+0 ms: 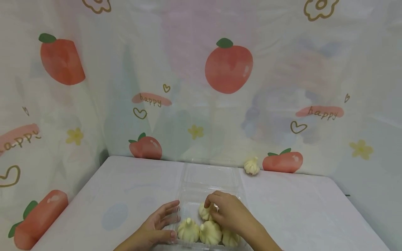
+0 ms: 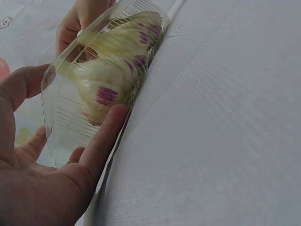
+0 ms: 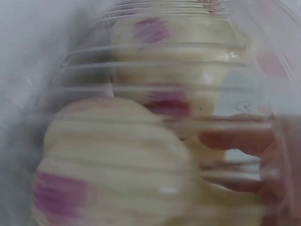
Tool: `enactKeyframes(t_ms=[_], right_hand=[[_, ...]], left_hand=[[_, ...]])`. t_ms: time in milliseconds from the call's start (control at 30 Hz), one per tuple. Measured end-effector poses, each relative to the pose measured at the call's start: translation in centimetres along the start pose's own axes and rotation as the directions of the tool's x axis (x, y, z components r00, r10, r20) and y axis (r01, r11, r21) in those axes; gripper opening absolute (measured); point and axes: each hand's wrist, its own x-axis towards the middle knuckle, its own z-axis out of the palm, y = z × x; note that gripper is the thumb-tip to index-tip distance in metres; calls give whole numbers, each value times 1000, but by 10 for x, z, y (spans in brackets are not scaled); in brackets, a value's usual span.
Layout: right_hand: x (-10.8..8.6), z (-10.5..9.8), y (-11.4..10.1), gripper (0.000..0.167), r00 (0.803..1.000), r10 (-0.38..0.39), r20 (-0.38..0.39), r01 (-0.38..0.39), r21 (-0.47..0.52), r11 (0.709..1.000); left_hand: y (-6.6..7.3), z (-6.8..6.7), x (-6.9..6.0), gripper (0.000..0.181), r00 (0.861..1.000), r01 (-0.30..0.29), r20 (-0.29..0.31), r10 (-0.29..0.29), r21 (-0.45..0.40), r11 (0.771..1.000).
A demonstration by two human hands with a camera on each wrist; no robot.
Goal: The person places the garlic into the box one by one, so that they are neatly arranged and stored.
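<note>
A clear plastic box [image 1: 190,206] stands on the table with several pale garlic bulbs inside. Three of the bulbs, one being the front-left garlic bulb [image 1: 188,230], form a row at its near side. Behind that row is another garlic bulb [image 1: 205,212], gripped by the curled fingers of my right hand [image 1: 230,211], which reaches in from the right. My left hand [image 1: 158,223] rests along the box's left wall, fingers extended. In the left wrist view, spread fingers touch the wall and rim, and purple patches mark the bulbs. The right wrist view is blurred by the ribbed wall.
The box's hinged clear lid [image 1: 210,176] lies folded back toward the rear. A single garlic bulb [image 1: 251,166] sits at the table's back edge, right of the lid. A printed cloth [image 1: 188,104] hangs behind the pale table [image 1: 298,209].
</note>
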Motion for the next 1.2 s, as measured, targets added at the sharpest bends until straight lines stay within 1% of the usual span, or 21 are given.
enactKeyframes(t_ms=[133,267,367,567,733,833,933,1067,1200], right_hand=[[0,0,0,20,999,19,47,-20,14,1000],[0,-2,0,21,997,43,66,-44,8,999],[1,-5,0,21,997,55,60,-55,10,998],[0,-11,1,19,996,66,53,-68,35,997],[0,-17,2,17,994,96,44,-98,47,994],[0,-20,3,16,993,115,39,-117,70,991],[0,-22,4,15,991,126,53,-131,98,987],[-1,-24,10,14,994,82,69,-92,142,986],[-2,-27,19,16,996,15,85,-31,191,981]], left_hand=[[-1,0,0,81,1000,-3,8,3,-9,1000],[-1,0,-1,81,1000,-12,15,13,-12,1000],[-1,0,0,81,1000,-20,22,20,-12,1000],[0,0,-1,80,1000,-5,15,5,-17,1000],[-1,0,-1,79,1000,-1,12,1,-23,1000],[-2,-1,-1,79,1000,-5,16,5,-24,1000],[-2,-1,-1,79,1000,-6,19,7,-26,1000],[-1,-1,-1,79,1000,-5,17,5,-28,1000],[-1,-1,-1,78,1000,-5,18,6,-31,1000]])
